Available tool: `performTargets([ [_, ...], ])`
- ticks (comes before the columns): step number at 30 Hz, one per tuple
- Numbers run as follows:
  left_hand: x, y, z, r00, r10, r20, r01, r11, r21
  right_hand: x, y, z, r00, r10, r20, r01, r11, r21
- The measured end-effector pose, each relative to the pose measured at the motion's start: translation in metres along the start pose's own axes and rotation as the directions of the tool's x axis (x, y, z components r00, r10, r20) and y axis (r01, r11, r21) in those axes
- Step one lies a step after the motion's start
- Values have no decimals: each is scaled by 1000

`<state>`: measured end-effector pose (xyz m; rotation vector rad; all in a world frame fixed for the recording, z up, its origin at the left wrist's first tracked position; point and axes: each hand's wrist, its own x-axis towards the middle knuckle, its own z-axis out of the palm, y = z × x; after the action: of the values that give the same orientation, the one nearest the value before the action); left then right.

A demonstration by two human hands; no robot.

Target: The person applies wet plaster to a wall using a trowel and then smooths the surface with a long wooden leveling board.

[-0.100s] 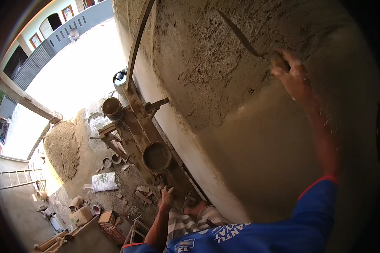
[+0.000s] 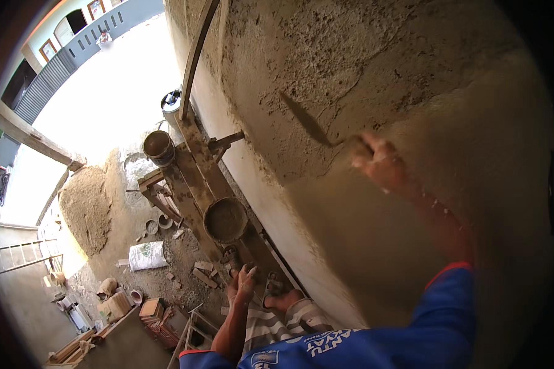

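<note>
My right hand [image 2: 385, 165] is closed round the handle of a trowel. The trowel's long, narrow blade [image 2: 306, 120] points up and left, close against the wet plaster wall [image 2: 338, 67]. Rough, pitted mortar covers the upper part of the wall, while the part below and right of my hand looks smoother. My left hand [image 2: 246, 281] hangs low by my leg, above the plank, its fingers loosely bent and a little apart with nothing seen in them. A round bucket of grey mortar [image 2: 225, 220] stands on the planks just beyond my feet.
I stand on a scaffold of wooden planks [image 2: 194, 212] along the wall. A second bucket [image 2: 159, 147] and another container [image 2: 171, 101] stand farther along. Below are a sand heap [image 2: 86, 209], a white sack [image 2: 147, 256], a ladder [image 2: 24, 255] and stacked tiles [image 2: 152, 307]. A person [image 2: 104, 40] is far off.
My right hand has swept the trowel down and to the left along the wall. My left hand has barely moved.
</note>
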<state>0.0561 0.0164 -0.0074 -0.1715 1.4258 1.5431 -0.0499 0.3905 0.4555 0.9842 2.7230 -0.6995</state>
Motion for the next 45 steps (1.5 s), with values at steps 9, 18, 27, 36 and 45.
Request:
performTargets([
  [9, 163, -63, -34, 991, -127, 35, 123, 986, 110, 51, 144, 418, 858, 48, 511, -37, 999, -31],
  [18, 334, -142, -37, 883, -461, -89, 138, 437, -889, 183, 148, 621, 859, -426, 283, 511, 692, -510],
  [27, 395, -148, -26, 802, -462, -378, -407, 40, -913, 206, 137, 701, 803, -428, 414, 595, 617, -515],
  [36, 356, -201, -130, 687, -459, -563, -77, 725, -685, 190, 111, 752, 763, -415, 496, 500, 865, -47],
  [45, 350, -160, -109, 701, -270, -660, -408, 607, -682, 190, 163, 727, 795, -527, 301, 531, 844, 76],
])
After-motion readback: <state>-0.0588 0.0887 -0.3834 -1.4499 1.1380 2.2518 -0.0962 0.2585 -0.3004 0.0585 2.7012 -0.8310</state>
